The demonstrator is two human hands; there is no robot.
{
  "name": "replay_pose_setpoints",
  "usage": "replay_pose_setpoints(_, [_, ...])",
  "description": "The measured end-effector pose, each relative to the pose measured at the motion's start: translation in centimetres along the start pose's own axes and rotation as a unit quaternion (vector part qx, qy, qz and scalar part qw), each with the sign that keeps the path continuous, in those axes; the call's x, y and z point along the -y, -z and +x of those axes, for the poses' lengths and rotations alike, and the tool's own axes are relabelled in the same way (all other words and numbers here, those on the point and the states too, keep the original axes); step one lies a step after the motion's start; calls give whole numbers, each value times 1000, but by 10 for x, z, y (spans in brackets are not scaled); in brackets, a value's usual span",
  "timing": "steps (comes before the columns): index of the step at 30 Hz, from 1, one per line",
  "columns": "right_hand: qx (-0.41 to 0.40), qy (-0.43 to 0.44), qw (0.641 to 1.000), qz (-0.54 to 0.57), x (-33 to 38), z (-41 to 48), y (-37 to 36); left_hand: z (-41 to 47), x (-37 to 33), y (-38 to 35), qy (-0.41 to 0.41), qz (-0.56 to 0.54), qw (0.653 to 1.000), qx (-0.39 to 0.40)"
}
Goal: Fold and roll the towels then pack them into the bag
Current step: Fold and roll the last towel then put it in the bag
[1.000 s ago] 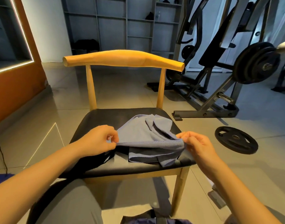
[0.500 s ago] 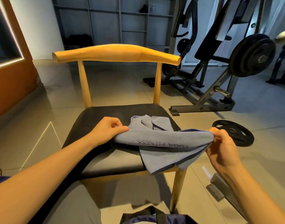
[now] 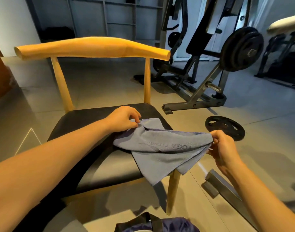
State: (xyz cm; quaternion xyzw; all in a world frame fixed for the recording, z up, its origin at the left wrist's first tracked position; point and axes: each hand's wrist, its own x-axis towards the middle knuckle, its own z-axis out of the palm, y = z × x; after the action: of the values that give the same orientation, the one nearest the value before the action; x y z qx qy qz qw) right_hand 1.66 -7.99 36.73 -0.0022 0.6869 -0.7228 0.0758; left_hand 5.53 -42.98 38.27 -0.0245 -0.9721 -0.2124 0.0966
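A grey-blue towel (image 3: pixel 163 151) with printed lettering hangs stretched over the right front part of a chair's black seat (image 3: pixel 86 124), one corner drooping past the seat edge. My left hand (image 3: pixel 125 120) pinches the towel's far left corner above the seat. Off the seat's right side, my right hand (image 3: pixel 222 146) pinches the towel's right end. A dark bag (image 3: pixel 153 225) with a purple lining lies open on the floor at the bottom edge, partly cut off.
The wooden chair back (image 3: pixel 93 47) rises behind the seat. A loose weight plate (image 3: pixel 224 128) lies on the tiled floor to the right. A weight machine (image 3: pixel 210 64) with loaded plates stands behind it. A metal bar foot (image 3: pixel 217 183) is under my right forearm.
Both hands have pulled the bunched towel apart: the right hand moved right past the seat edge, the left moved farther back over the seat. The towel now spreads out, its lettering showing.
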Motion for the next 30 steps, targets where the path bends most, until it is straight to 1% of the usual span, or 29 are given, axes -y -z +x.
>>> replay_pose_setpoints(3, [-1,1,1000,8,-1,3,0,8,-1,-2,-49,63,997,18])
replay_pose_setpoints(7, [-1,0,1000,23,-3,6,-1,15,-1,-4,-102,137,985,8])
replay_pose_setpoints(10, [-3,2,1000,31,-3,9,-1,16,-1,-4,-143,171,975,-1])
replay_pose_setpoints(14, [-6,4,999,39,-5,12,0,16,2,-4,-197,229,953,10])
replay_pose_setpoints(19, [-11,6,999,39,-7,12,0,14,4,-11,-251,255,933,23])
replay_pose_setpoints(22, [-12,7,999,38,-6,13,0,13,5,-15,-255,239,937,-9])
replay_pose_setpoints(27, [-15,8,999,34,-9,16,1,12,4,-15,-233,210,949,-43])
replay_pose_setpoints(28, [-16,8,999,33,-9,17,1,11,2,-13,-221,198,954,-52])
replay_pose_setpoints(30, [-21,9,999,40,-8,19,3,10,-1,-7,-165,160,970,-76])
